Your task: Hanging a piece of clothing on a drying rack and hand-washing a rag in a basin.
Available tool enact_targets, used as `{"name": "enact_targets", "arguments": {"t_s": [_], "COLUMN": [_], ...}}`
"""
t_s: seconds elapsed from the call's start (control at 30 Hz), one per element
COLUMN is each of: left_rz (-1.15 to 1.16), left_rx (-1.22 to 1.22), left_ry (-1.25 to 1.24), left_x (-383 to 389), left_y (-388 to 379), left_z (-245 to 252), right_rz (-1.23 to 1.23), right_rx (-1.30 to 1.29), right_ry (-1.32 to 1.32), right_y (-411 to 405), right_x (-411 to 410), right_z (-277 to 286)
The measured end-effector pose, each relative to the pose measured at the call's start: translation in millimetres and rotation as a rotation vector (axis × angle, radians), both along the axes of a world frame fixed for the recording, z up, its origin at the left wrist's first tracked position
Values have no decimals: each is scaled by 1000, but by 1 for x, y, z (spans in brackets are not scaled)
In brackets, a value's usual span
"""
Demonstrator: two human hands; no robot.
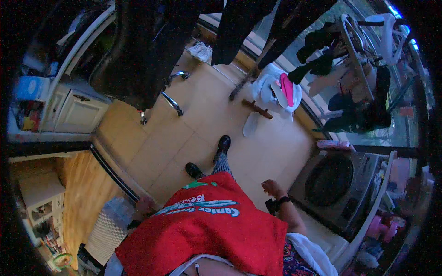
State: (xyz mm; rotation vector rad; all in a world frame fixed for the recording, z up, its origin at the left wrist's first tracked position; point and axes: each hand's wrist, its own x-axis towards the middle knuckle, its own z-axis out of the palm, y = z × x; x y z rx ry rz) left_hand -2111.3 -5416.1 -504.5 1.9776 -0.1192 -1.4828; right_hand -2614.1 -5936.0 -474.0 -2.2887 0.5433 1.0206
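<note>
I look down at a red printed apron (214,224) over my body and at my black shoes (224,143) on the tiled floor. My right hand (272,189) is out to the right of the apron, its fingers curled, with a dark device strapped at the wrist. No object shows in it, but whether the fingers are fully closed is unclear. My left hand (146,205) hangs low at the left edge of the apron, blurred and dim, beside the sliding-door track (114,174). What it holds, if anything, cannot be made out.
A front-loading washing machine (329,179) stands at right. Ahead are white plastic bags (266,86), insoles (250,124) and white shoes (201,51) on the floor. Dark clothes (238,31) and a drying hanger with socks (357,58) hang above. A dark chair with metal legs (172,103) and a white cabinet (81,110) are ahead-left.
</note>
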Motion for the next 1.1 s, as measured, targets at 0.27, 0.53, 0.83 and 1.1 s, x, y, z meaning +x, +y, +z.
{"name": "enact_targets", "arguments": {"t_s": [0.27, 0.53, 0.83, 1.1], "left_rz": [367, 365, 393, 504], "left_rx": [-208, -133, 59, 211], "left_ry": [13, -58, -68, -29], "left_x": [-26, -87, -245, -286], "left_y": [-18, -78, -128, -185], "left_z": [85, 131, 144, 160], "right_rz": [-821, -361, -8, 95], "right_rx": [180, -95, -106, -115], "right_ry": [-12, -275, -653, -623], "right_y": [14, -83, -166, -187], "right_x": [30, 52, 14, -56], "right_z": [53, 34, -65, -125]}}
